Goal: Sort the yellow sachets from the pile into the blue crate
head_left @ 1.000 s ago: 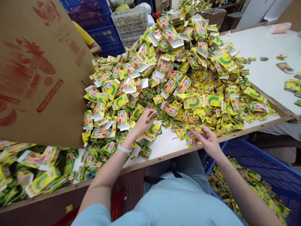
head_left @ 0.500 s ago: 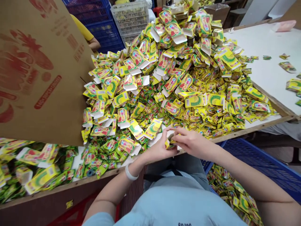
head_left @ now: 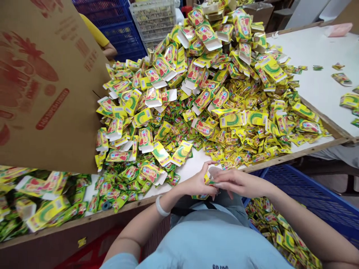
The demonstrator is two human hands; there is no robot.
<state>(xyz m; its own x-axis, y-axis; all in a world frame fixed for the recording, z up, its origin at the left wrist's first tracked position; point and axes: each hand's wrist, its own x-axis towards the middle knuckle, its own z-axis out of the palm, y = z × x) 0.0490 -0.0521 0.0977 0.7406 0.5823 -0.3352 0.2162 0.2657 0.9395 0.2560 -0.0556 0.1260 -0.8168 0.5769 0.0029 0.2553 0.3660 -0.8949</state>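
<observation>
My left hand (head_left: 196, 184) and my right hand (head_left: 235, 182) meet at the table's near edge, both gripping one small yellow carton (head_left: 211, 177) with its white flap up. A yellow sachet edge (head_left: 199, 196) shows under my left hand. Just beyond lies a big heap of yellow-green cartons and sachets (head_left: 213, 89), piled high toward the back. My left wrist wears a pale bangle (head_left: 160, 206).
A large brown cardboard sheet (head_left: 47, 82) leans at the left, with more cartons (head_left: 42, 201) below it. A blue crate (head_left: 319, 201) of sachets sits at lower right. Another person's yellow-sleeved arm (head_left: 102, 41) shows behind the cardboard. The white table (head_left: 322, 78) stretches right.
A second ago my hands were apart, picking at the heap's edge. They came together toward my body, and both now hold the small carton at the table's edge.
</observation>
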